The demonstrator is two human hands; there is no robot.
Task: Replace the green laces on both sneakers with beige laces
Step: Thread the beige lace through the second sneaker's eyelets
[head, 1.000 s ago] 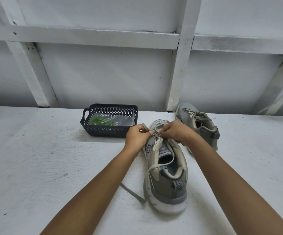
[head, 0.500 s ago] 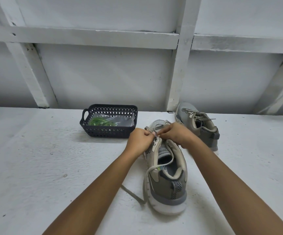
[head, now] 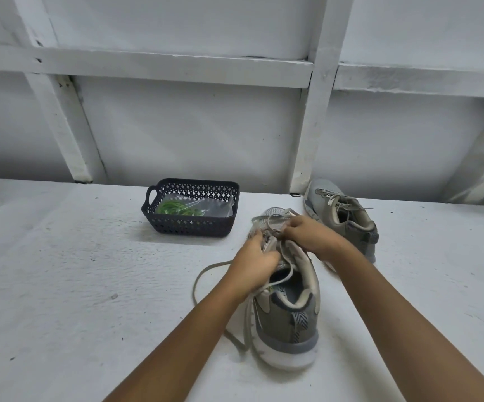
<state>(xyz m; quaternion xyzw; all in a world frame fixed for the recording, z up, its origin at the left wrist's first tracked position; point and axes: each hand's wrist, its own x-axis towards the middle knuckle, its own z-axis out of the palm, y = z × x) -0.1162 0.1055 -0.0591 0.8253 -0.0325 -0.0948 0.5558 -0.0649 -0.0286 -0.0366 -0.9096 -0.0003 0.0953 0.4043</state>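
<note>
A grey sneaker (head: 288,317) lies on the white surface with its heel toward me. A beige lace (head: 206,275) runs through its eyelets, and its loose end loops out to the left on the surface. My left hand (head: 254,264) grips the lace at the left side of the tongue. My right hand (head: 307,233) pinches the lace over the upper eyelets. A second grey sneaker (head: 344,217) with a beige lace stands behind, to the right. The green laces (head: 177,208) lie in a clear bag inside the dark basket (head: 190,226).
The basket stands at the back, left of the sneakers. A white wall with wooden beams (head: 313,117) rises right behind the surface. Bare white surface (head: 69,285) stretches to the left and front.
Both hands have moved down toward the sneaker's tongue. The loose lace end has swung out into a wider loop on the left.
</note>
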